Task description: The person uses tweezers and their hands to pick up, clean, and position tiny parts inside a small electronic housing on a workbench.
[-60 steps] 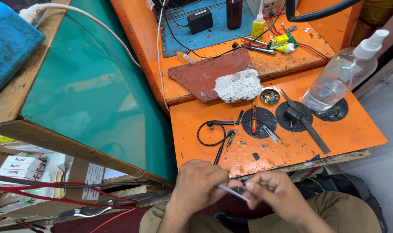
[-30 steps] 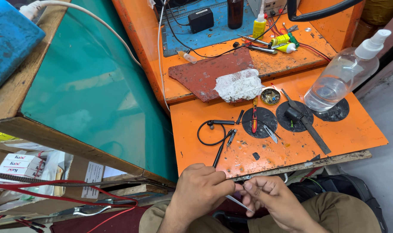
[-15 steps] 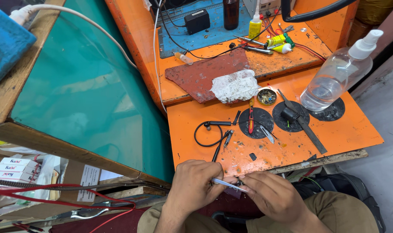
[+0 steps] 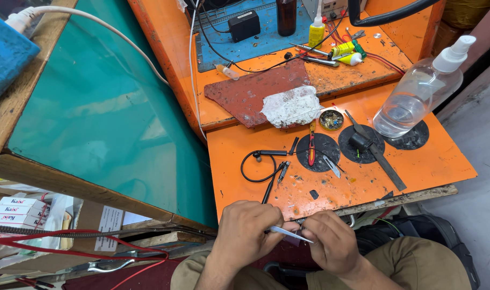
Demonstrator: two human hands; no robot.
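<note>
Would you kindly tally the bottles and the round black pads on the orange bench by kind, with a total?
Clear plastic spray bottle with white nozzle: 1
Small yellow squeeze bottle with white tip: 1
Dark brown bottle: 1
Round black pads: 3
Total: 6

Place: small repair workshop | Evidence: scuffed orange worktop (image 4: 417, 166) strewn with tweezers (image 4: 331, 165), a red-handled screwdriver (image 4: 312, 140) and black cable (image 4: 255, 166) at centre | blue work mat (image 4: 255, 45), glue bottles (image 4: 316, 29) at top | clear spray bottle (image 4: 417, 96) upper right | stacked cartons (image 4: 13, 212) lower left.
</note>
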